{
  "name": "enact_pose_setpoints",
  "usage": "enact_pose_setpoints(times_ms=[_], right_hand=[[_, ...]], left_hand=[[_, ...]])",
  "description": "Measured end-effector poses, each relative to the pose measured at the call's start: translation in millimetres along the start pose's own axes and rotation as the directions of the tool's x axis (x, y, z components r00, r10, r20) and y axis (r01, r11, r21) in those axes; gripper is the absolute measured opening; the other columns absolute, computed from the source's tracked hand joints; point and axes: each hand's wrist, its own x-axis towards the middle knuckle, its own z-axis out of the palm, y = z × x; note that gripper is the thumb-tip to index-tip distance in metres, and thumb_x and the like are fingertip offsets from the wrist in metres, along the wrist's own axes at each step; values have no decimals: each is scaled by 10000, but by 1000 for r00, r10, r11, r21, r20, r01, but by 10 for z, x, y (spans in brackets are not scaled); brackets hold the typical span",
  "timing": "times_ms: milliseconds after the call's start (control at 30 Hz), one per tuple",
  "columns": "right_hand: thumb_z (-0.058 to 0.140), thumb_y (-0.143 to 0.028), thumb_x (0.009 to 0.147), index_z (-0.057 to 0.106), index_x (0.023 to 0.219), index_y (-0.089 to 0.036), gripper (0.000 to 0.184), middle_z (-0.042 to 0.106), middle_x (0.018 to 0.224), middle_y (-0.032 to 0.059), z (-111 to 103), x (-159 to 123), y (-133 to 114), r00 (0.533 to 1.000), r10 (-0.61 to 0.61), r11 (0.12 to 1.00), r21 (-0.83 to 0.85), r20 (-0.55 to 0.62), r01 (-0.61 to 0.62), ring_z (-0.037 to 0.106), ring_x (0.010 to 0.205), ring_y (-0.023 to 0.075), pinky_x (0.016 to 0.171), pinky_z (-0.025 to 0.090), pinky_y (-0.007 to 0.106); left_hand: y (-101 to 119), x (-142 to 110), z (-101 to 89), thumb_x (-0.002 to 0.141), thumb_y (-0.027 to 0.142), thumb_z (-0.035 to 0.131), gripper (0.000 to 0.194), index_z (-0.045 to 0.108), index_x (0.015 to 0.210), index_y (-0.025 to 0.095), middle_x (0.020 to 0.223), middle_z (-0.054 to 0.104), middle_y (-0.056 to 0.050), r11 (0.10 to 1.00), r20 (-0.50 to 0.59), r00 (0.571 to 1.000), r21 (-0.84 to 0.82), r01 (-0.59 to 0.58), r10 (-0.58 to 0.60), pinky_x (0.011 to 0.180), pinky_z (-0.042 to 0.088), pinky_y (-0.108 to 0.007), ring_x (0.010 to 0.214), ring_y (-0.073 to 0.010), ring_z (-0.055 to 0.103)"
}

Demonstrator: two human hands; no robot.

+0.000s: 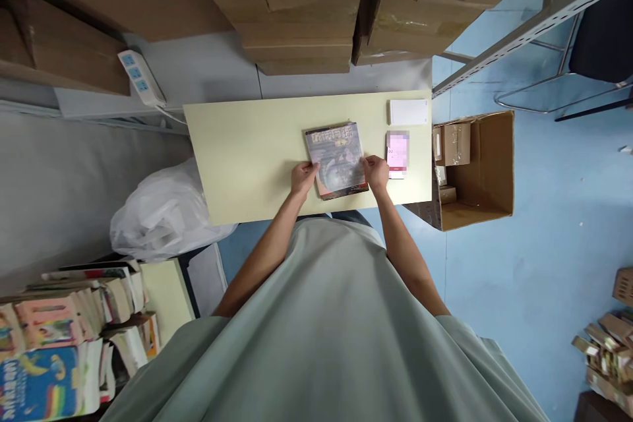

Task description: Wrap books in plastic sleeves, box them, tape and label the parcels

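Note:
A grey-covered book (337,157) lies flat on the pale yellow table (247,151), a little right of its middle. My left hand (302,178) grips the book's lower left edge, fingers curled over it. My right hand (376,171) holds the lower right edge the same way. Right of the book lie a pink-and-white phone (397,154) and, farther back, a white rectangular box (408,112).
An open cardboard box (475,168) stands on the blue floor right of the table. A white plastic bag (163,214) sits at the left, stacks of books (64,336) below it. Cardboard cartons (297,30) and a power strip (141,78) are on the shelf behind.

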Motion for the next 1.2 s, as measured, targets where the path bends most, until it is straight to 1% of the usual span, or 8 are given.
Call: enact_pose_setpoints(times_ms=[300,400,467,567,667,833,1000,1200], right_hand=[[695,-381,1048,859,1048,-155,279,887,1069,131,-60,75,73,999,-28,1000,5,23,27,819,988,270,856,588,319],[691,-413,1046,858,1061,-156,307,887,1078,126,8,35,36,999,-26,1000,-7,43,26,818,989,261,856,585,314],[686,-416,1047,858,1072,-160,310,888,1085,122,104,-12,-30,998,-22,999,-26,65,23,818,995,252,867,582,307],[672,-409,1057,863,1063,-178,300,890,1081,108,314,-113,-202,994,-30,998,-57,109,37,822,1014,251,899,583,310],[669,-383,1064,870,1038,-199,273,892,1061,98,588,-240,-448,986,-47,995,-78,161,60,829,1020,258,920,591,323],[658,-308,1071,866,1049,-189,240,890,1059,109,1151,-465,-946,967,-62,994,-76,246,83,843,1006,247,918,596,312],[639,-293,1074,862,1098,-183,250,890,1081,118,1720,-631,-1461,965,-85,989,-99,247,112,835,1052,261,955,595,329],[627,-312,1072,856,1075,-195,258,887,1075,111,2189,-649,-1969,965,-93,990,-81,246,116,832,995,249,934,592,322]], left_hand=[[43,-70,51,821,379,857,304,756,1019,170,1049,846,-121,987,-13,1000,-160,10,-13,914,631,-359,1034,-281,804],[26,-76,-49,819,414,877,329,765,1010,171,1034,843,-119,988,-26,1000,-154,8,-12,918,638,-372,1037,-287,802],[1,-57,-191,808,420,885,334,773,997,169,1030,842,-119,989,-39,999,-145,6,-12,919,638,-374,1032,-289,802],[-58,-2,-512,802,406,880,317,787,985,163,1030,843,-117,992,-61,998,-130,3,-11,915,633,-369,1023,-290,801],[-142,82,-918,791,381,879,296,796,971,162,1014,845,-108,994,-99,995,-109,1,-12,905,625,-366,1012,-294,796],[-333,269,-1660,776,330,860,253,804,959,163,972,839,-86,997,-173,985,-80,2,-16,919,618,-361,977,-274,789],[-501,483,-2359,728,319,885,238,804,897,171,923,824,-69,995,-217,976,-96,9,-30,873,614,-344,945,-264,776],[-514,904,-2965,676,297,913,246,802,855,169,872,811,-42,994,-220,975,-114,4,-29,799,591,-314,890,-245,761]])
